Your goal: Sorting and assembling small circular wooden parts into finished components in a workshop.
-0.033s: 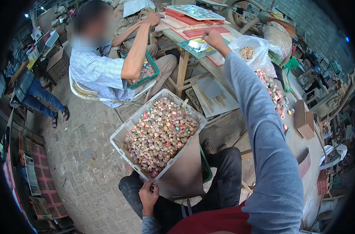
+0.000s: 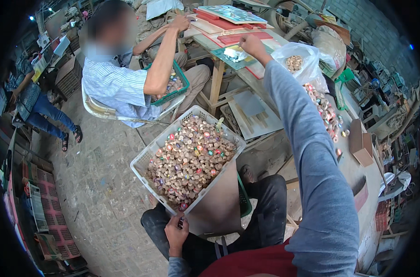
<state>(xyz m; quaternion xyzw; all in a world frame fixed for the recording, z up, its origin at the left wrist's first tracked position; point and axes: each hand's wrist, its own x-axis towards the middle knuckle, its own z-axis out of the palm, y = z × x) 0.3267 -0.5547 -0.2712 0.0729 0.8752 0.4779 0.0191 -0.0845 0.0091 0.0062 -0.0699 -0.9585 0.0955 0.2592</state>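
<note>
A white plastic basket [image 2: 214,182] full of small round wooden pieces [image 2: 187,152], some with coloured faces, rests before me by my knees. My left hand [image 2: 176,234] is at its near corner with fingers curled; whether they grip the rim or a small piece cannot be made out. My right arm stretches to the workbench. There my right hand [image 2: 253,47] hangs, fingers pinched and pointing down, beside a white paste [image 2: 236,54] on a green board [image 2: 240,63]. What lies between those fingertips is hidden.
A seated co-worker [image 2: 120,87] on the left reaches over the bench, a green basket [image 2: 184,87] on their lap. Red boards [image 2: 247,37], a clear plastic bag [image 2: 307,53] of wooden pieces, loose painted pieces [image 2: 327,115] and a brown box [image 2: 360,143] lie on the bench [image 2: 353,194].
</note>
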